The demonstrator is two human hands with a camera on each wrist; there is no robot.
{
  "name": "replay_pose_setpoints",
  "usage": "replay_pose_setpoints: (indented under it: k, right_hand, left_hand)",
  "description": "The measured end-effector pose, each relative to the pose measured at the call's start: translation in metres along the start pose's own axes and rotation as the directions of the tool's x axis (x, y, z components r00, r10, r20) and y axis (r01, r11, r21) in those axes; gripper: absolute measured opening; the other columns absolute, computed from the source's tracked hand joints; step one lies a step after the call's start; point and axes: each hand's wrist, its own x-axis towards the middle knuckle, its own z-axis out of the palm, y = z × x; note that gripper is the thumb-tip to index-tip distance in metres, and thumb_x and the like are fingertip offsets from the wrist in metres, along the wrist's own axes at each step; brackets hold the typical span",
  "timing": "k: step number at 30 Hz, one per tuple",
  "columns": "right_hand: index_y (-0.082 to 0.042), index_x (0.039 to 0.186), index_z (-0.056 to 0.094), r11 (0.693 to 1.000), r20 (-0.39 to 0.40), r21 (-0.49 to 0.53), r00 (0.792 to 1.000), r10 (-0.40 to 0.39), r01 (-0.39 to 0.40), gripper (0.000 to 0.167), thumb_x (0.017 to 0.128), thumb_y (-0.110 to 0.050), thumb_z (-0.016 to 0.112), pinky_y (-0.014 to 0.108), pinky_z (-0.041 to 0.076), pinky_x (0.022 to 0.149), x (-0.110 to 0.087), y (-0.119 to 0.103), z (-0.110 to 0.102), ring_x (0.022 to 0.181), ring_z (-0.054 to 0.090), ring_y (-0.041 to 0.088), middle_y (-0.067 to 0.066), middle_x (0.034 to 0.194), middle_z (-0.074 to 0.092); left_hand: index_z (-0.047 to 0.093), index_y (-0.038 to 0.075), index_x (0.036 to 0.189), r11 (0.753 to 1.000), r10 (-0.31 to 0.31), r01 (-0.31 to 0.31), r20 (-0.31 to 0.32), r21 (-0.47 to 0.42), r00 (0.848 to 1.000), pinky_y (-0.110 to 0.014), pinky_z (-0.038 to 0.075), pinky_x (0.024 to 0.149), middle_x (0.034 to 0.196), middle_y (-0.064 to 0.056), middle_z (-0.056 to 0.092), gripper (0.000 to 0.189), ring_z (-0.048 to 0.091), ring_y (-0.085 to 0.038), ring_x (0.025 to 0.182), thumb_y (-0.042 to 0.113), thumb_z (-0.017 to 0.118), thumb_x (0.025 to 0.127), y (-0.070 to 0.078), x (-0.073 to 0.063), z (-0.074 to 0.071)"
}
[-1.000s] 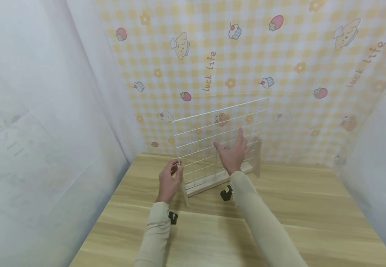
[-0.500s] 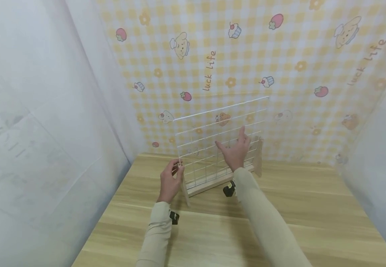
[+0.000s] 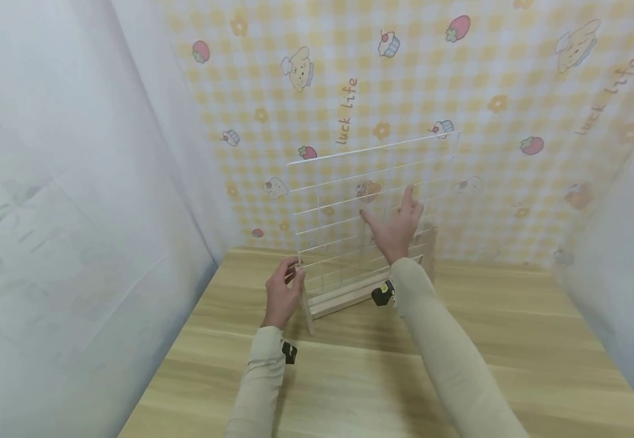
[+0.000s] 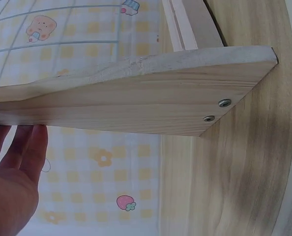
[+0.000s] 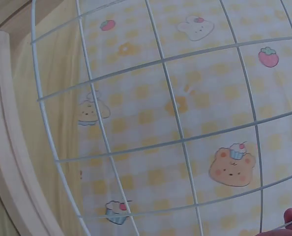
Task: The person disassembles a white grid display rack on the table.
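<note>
A white wire grid panel (image 3: 372,148) stands upright over a pale wooden base (image 3: 350,295). Its lowest wire is apart from the base's grooved crossbar (image 4: 183,24) in both wrist views. My right hand (image 3: 396,234) grips the panel right of its middle, thumb and index finger spread across the wires; only fingertips (image 5: 289,215) show in the right wrist view. With my left hand (image 3: 284,298) I pinch the top of the base's left wooden side piece (image 4: 136,98), which carries two metal screws (image 4: 225,103). The right side piece (image 3: 429,249) stands partly behind the wires.
The base rests toward the back of a wood-grain table (image 3: 339,389). Close behind it hangs a yellow checked cloth (image 3: 481,67) with cartoon prints. White sheets (image 3: 48,255) enclose both sides. Each wrist wears a small black camera (image 3: 384,294).
My right hand has risen with the wire panel, whose top edge is higher and whose lower edge has come up off the base. The left hand stays on the side piece.
</note>
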Motion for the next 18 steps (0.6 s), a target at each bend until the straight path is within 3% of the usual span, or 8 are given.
replay_pose_setpoints:
  k: [6, 12, 18]
  right_hand:
    - [-0.013, 0.161, 0.018, 0.999, 0.000, 0.038, 1.000, -0.005, 0.005, 0.119, 0.071, -0.041, 0.090, 0.030, 0.037, 0.080, 0.008, -0.014, -0.008, 0.108, 0.042, 0.031, 0.018, 0.135, 0.038]
    - [-0.011, 0.161, 0.016, 0.999, -0.011, 0.008, 0.999, -0.049, 0.049, 0.121, 0.071, -0.046, 0.090, 0.037, 0.041, 0.088, 0.016, -0.028, -0.011, 0.109, 0.044, 0.036, 0.021, 0.136, 0.038]
    - [-0.012, 0.161, 0.018, 0.999, -0.035, 0.020, 0.999, -0.035, 0.035, 0.119, 0.071, -0.039, 0.090, 0.038, 0.043, 0.092, 0.021, -0.041, -0.014, 0.106, 0.044, 0.028, 0.019, 0.134, 0.039]
  left_hand:
    - [0.063, 0.004, 0.121, 1.000, -0.022, 0.022, -0.003, -0.008, 1.000, -0.044, 0.055, 0.102, 0.111, -0.021, 0.070, 0.027, 0.069, -0.035, 0.112, 0.014, 0.068, 0.096, 0.001, 0.000, 0.002]
    - [0.065, 0.006, 0.117, 1.000, -0.027, 0.027, -0.010, -0.005, 1.000, -0.041, 0.056, 0.102, 0.108, -0.018, 0.072, 0.023, 0.070, -0.032, 0.108, 0.010, 0.068, 0.095, 0.001, 0.001, 0.003]
    - [0.065, 0.006, 0.117, 1.000, -0.018, 0.018, -0.017, -0.013, 1.000, -0.043, 0.056, 0.101, 0.112, -0.013, 0.073, 0.023, 0.071, -0.031, 0.108, 0.010, 0.069, 0.095, 0.004, -0.002, 0.001]
